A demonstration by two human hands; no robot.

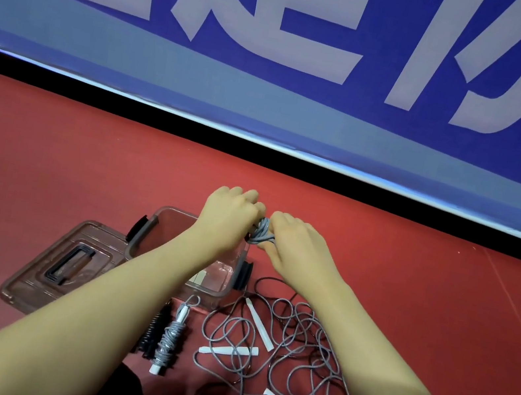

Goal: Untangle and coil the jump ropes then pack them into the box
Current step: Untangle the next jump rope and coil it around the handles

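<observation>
Both hands are working above the far right corner of the box (218,289). The left hand (230,214) is curling round a grey rope bundle (263,232); the right hand (296,242) is pinching its other side, fingertips hidden beneath. Most of the bundle is lying concealed between the palms. Below the left forearm, a wound grey rope (169,341) and a black one (153,331), partly covered. Below the right hand, loose tangled ropes (288,345) with white handles are sprawling on the red floor (83,166).
</observation>
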